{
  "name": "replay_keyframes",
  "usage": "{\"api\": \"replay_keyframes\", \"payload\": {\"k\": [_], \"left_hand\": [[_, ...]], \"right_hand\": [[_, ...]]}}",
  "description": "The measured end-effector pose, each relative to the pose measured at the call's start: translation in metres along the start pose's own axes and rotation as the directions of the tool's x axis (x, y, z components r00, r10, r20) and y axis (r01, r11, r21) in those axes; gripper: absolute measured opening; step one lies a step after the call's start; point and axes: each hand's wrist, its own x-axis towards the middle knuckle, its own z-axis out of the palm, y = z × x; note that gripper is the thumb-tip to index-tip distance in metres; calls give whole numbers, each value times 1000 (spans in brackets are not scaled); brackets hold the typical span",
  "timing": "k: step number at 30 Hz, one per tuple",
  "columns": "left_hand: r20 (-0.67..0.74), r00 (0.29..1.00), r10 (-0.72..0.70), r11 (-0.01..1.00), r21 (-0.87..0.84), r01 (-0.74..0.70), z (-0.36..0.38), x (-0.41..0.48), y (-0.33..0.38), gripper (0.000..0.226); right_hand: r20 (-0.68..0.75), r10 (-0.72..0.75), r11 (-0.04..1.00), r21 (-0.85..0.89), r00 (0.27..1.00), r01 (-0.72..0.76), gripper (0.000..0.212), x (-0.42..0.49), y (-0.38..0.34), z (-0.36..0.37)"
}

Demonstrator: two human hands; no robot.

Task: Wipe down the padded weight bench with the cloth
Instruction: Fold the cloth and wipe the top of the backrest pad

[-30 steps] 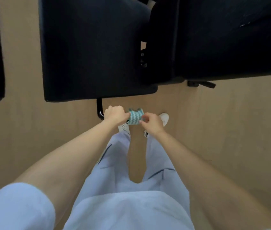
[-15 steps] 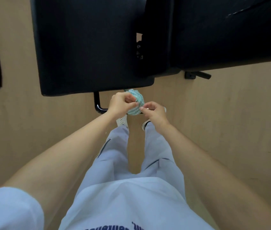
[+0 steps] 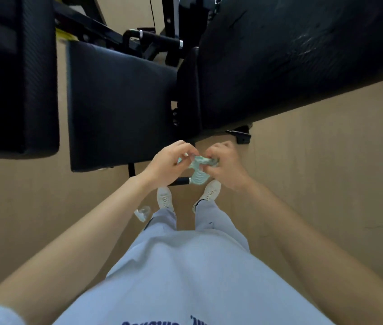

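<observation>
Both hands, left hand (image 3: 167, 164) and right hand (image 3: 224, 167), grip a bunched cloth (image 3: 198, 171) just short of the bench (image 3: 120, 106), apparently readying it for wiping.

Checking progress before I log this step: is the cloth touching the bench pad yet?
No. The cloth is bunched between the left hand and right hand, held in front of the seat pad.
</observation>
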Motion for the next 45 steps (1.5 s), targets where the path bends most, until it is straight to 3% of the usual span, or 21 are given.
{"api": "replay_keyframes", "payload": {"k": [4,6,8,12,16,21,23,27,31,34,38,45], "left_hand": [[-7,1000,-23,997,75,24,1,5,27,20],[-50,996,-78,996,43,80,2,8,39,18],[-154,977,-147,989,-23,145,3,10,50,18],[-381,904,-194,978,-146,148,-3,28,69,18],[-480,871,-102,985,-168,23,-15,68,90,16],[-556,830,30,930,-288,-226,-25,111,130,19],[-512,859,-10,918,-345,-195,-8,119,130,28],[-355,935,-1,980,-186,-70,35,129,112,35],[-242,944,223,973,-6,-232,49,137,122,75],[-139,907,399,907,208,-367,47,152,138,81],[-101,830,548,808,319,-495,43,169,165,78],[-6,703,711,669,314,-674,19,190,223,73]], "right_hand": [[-45,41,986,166,998,-33,34,-17,0,-30],[-47,28,976,217,998,-17,28,-24,1,-44],[-91,17,976,220,996,3,19,-26,-1,-57],[-268,55,969,246,962,13,30,-25,-13,-81],[-495,37,976,203,868,75,20,-19,-32,-106],[-765,81,994,107,639,2,8,-14,-46,-131],[-821,146,989,143,551,-50,9,-13,-46,-133],[-829,269,963,220,490,-155,14,-11,-40,-129],[-833,366,931,323,415,-173,19,-13,-38,-134],[-838,410,912,391,360,-128,19,-19,-38,-141],[-857,441,895,443,267,-57,22,-31,-35,-164],[-881,437,886,457,181,82,24,-40,-43,-204]]}}
